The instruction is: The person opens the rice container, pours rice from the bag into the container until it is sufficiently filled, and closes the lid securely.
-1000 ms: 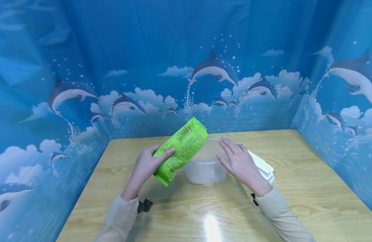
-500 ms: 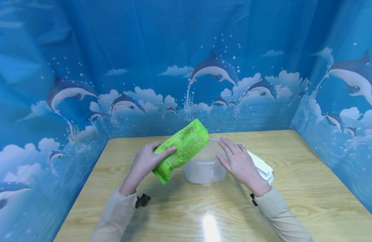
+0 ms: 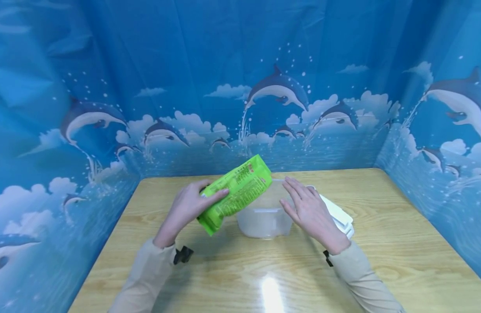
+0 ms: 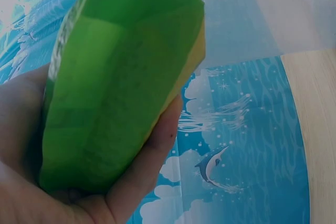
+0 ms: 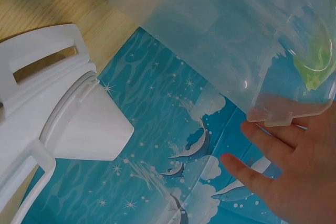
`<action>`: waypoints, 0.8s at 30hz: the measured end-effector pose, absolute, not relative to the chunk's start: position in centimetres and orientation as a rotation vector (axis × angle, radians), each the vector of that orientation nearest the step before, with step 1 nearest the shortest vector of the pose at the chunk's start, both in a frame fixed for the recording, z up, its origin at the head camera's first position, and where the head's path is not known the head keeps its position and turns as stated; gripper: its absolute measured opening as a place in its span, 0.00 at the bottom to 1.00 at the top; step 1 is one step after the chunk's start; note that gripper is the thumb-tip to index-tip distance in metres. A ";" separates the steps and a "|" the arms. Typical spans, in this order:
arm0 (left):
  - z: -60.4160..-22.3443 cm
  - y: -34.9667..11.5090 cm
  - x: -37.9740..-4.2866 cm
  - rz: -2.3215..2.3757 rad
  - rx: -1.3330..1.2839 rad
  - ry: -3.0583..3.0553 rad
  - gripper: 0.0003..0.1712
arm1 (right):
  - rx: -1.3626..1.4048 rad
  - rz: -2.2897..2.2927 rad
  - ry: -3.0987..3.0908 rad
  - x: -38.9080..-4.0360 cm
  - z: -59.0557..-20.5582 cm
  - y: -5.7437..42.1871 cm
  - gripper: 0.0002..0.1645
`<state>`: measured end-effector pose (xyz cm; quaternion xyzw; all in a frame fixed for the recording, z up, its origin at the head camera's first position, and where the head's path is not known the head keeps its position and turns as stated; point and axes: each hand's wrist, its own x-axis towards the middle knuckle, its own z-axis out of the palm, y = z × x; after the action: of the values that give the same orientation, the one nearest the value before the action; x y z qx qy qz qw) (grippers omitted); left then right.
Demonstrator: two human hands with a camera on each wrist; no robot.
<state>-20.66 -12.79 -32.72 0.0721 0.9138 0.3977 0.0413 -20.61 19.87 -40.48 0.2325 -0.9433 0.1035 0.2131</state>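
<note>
My left hand (image 3: 187, 208) grips a bright green printed packet (image 3: 240, 187), with the thumb across its near face. The packet is tilted, its upper end leaning to the right toward a translucent plastic container (image 3: 263, 224) on the table. In the left wrist view the fingers wrap around the packet (image 4: 115, 87), hiding its lower end. My right hand (image 3: 310, 211) holds nothing, its fingers extended over the container's right side. From the right wrist, the fingertips are at the rim of the container (image 5: 210, 30); whether they press on it I cannot tell.
A white plastic piece with handle-like loops (image 5: 31, 87) lies to the right of the container, partly behind my right hand. The wooden table (image 3: 224, 278) meets a blue dolphin-print curtain (image 3: 209, 52) at its back and sides.
The green packet has turned slightly clockwise, its upper end shifting a little right and down and its lower end rising. My right hand and the container stay in place.
</note>
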 end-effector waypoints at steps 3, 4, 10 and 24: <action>-32.7 -12.8 -20.8 1.212 0.223 2.797 0.38 | 0.647 0.289 -2.612 -20.7 -40.5 19.9 0.38; -32.7 -12.8 -20.8 1.209 0.222 2.797 0.38 | 0.647 0.290 -2.611 -20.7 -40.5 19.9 0.38; -32.7 -12.9 -20.7 1.210 0.207 2.787 0.33 | 0.648 0.296 -2.609 -20.6 -40.5 19.9 0.37; -33.0 -13.5 -20.2 1.228 0.289 2.785 0.36 | 0.650 0.307 -2.604 -20.6 -40.5 19.9 0.37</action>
<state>-20.22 -13.46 -32.97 0.0944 0.9101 0.4013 0.0420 -20.59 19.89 -40.54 0.2348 -0.9407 0.1111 0.2182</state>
